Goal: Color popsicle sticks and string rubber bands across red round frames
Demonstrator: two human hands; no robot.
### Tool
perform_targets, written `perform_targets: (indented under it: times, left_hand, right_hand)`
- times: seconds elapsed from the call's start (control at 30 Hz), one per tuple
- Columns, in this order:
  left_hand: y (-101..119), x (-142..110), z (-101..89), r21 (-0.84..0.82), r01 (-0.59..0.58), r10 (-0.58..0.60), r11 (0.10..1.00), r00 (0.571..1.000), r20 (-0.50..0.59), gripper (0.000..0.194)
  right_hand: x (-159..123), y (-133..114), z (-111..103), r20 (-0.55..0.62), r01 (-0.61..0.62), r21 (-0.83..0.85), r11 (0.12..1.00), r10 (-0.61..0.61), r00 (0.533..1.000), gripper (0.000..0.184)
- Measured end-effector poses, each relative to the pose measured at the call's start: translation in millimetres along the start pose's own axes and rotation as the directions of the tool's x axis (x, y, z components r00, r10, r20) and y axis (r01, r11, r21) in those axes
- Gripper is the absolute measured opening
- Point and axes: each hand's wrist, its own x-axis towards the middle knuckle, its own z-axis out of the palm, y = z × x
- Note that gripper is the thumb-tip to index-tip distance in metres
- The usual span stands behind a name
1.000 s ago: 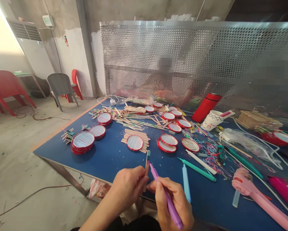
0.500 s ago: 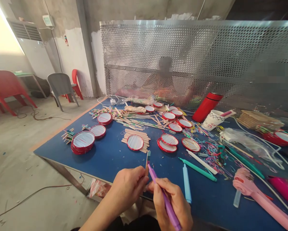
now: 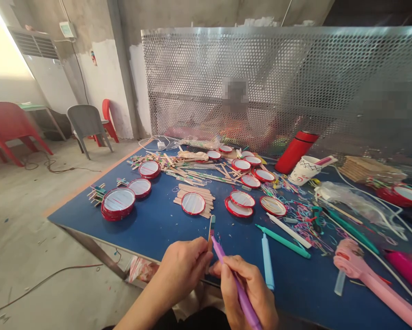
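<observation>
The left hand (image 3: pixel 182 269) is curled shut around the lower part of a wooden craft stick (image 3: pixel 211 229), which stands nearly upright, its dark green end showing above the fingers. The right hand (image 3: pixel 249 289) pinches a purple marker (image 3: pixel 218 251) between thumb and fingers, with the marker's tip at the edge of the stick. Whether the tip touches the wood is too small to tell. Keeping the two hands braced close together, as they are, should steady the thin stick, and short, light strokes would suit so narrow a surface.

Just beyond the hands, on the blue table (image 3: pixel 154 231), lie a light blue marker (image 3: pixel 267 268), a green marker (image 3: pixel 283 241) and a white marker (image 3: pixel 288 230). Further right are a tangle of rubber bands (image 3: pixel 304 225) and a pink plastic tool (image 3: pixel 359 279). Ahead, red-rimmed discs (image 3: pixel 193 203) lie in groups near a heap of loose sticks (image 3: pixel 188 174). A red flask (image 3: pixel 297 152) stands by a paper cup (image 3: pixel 304 170).
</observation>
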Motion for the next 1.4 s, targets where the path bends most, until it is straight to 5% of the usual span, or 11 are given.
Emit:
perform_targets:
  times: [0.17, 0.43, 0.87, 1.1, 1.4]
  left_hand:
    - [-1, 0, 0.5, 0.007, -0.012, 0.012, 1.0, 1.0, -0.023, 0.027]
    - [-2, 1, -0.6, 0.002, -0.022, 0.022, 1.0, 0.999, -0.023, 0.027]
    - [2, 1, -2.4, -0.015, -0.005, 0.005, 1.0, 1.0, 0.02, 0.028]
    - [2, 0, -1.2, -0.004, -0.019, 0.019, 1.0, 1.0, 0.001, 0.028]
    - [1, 1, -1.4, -0.009, -0.002, 0.002, 1.0, 1.0, 0.017, 0.027]
  right_hand:
    - [-3, 0, 5, -0.119, -0.018, 0.012, 1.0, 0.019, 0.993, 0.006]
    - [-3, -7, 2, -0.087, -0.075, 0.04, 0.996, 0.079, 0.993, 0.007]
    - [2, 2, -4, 0.045, 0.064, -0.026, 0.998, -0.063, 0.997, 0.012]
    - [-2, -2, -4, 0.002, -0.058, -0.01, 0.998, 0.058, 0.998, 0.007]
    - [5, 1, -5, 0.049, 0.062, -0.017, 0.998, -0.061, 0.997, 0.009]
